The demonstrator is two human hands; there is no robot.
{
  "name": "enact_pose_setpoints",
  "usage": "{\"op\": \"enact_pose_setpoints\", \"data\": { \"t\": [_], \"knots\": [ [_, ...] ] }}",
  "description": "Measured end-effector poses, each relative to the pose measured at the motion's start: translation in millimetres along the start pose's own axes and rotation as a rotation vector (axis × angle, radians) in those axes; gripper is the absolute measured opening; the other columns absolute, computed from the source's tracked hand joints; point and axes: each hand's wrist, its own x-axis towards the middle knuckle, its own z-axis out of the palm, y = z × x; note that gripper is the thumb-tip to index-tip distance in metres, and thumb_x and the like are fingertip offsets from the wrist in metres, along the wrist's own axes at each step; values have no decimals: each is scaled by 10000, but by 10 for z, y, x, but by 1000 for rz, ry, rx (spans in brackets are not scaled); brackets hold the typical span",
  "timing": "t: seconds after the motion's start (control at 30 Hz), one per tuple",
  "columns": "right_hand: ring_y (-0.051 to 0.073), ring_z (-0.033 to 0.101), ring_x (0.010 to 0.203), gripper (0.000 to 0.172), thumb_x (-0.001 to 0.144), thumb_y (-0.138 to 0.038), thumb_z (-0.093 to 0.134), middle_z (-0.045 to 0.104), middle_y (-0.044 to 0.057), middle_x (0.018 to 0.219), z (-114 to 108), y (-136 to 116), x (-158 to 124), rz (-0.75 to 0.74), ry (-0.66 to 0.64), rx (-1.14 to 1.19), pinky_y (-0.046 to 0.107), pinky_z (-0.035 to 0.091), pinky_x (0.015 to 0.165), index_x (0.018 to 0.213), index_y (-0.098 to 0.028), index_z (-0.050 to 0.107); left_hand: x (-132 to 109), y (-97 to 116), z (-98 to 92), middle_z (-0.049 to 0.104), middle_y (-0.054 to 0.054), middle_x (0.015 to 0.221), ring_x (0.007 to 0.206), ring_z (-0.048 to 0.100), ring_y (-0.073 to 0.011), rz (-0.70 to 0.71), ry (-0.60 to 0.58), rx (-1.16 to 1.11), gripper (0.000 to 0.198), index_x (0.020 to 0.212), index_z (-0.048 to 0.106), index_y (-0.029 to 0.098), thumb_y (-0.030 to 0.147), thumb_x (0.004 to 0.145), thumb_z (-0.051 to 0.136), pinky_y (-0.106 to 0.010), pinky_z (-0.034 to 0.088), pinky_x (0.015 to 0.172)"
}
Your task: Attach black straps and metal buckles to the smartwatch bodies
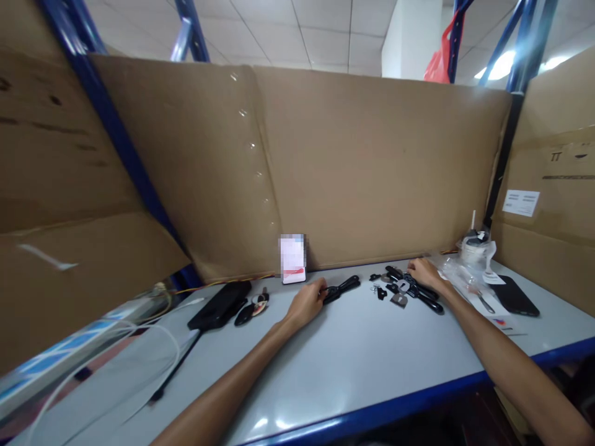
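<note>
My left hand (308,301) is closed on one end of a black two-handled tool (344,286), like pliers, lying on the table. Its handles point away to the right; its head is partly hidden by my fingers. Farther right, my right hand (425,273) reaches down at the far side of a pile of parts, fingers bent and together; what they hold, if anything, is hidden. Beside it lie black handles (428,300) and small black and grey metal pieces, among them a grey plate (398,300) and a small black piece (382,293).
A lit phone (293,260) leans against the cardboard wall (372,167). To the left are a black case (222,305), keys (251,311), white cables and a power strip (69,347). At right are plastic bags, a lidded cup (474,246) and a black phone (517,296).
</note>
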Motion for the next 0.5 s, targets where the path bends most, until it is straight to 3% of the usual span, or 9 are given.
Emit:
{"op": "enact_pose_setpoints", "data": {
  "t": [0.3,0.5],
  "knots": [
    [219,682,991,281,910,-324,576,743,137,1083,-150,-4,-29,68,-86,-22,221,423,699,1053,-164,758,-31,-13,4,678,-91,1042,907,639,-234,60,-12,89,182,1068,575,196,260,971,435,-289,394,676],
    [141,665,642,270,842,-413,677,745,50,762,-278,11,-101,43,-286,-20,195,398,572,898,-164,763,-85,-41,24,656,-115,1068,953,643,-260,126,6,92,304,1114,595,182,360,981,389,-335,450,787]
  ]
}}
